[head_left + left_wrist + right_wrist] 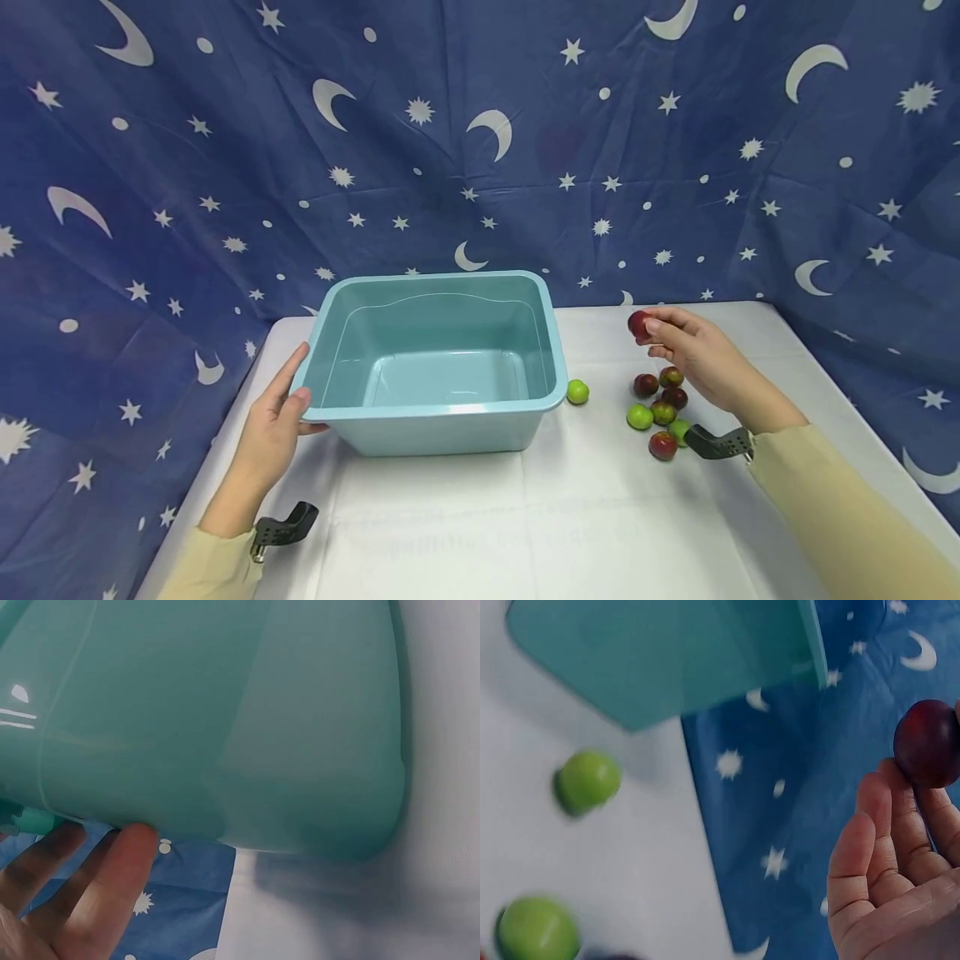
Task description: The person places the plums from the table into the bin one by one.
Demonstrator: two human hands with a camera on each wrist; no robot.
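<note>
A light blue plastic basin (435, 410) stands on the white-covered table with nothing inside it. My left hand (273, 421) is at its left rim, thumb over the edge and fingers beneath; in the left wrist view, fingertips (139, 844) meet the basin's outer wall (187, 750). At the right, my right hand (697, 354) holds a dark red plum (639, 325) between thumb and fingertips, raised over the table. The right wrist view shows this plum (928, 744) at the fingertips, the other fingers loosely extended. Below that hand lie several red and green plums (663, 446).
A single green plum (577, 392) lies close to the basin's right side. The white table (465, 533) reaches back to a blue curtain (525, 167) with moons and stars, which also hangs along both sides. Each wrist wears a black camera mount (287, 525).
</note>
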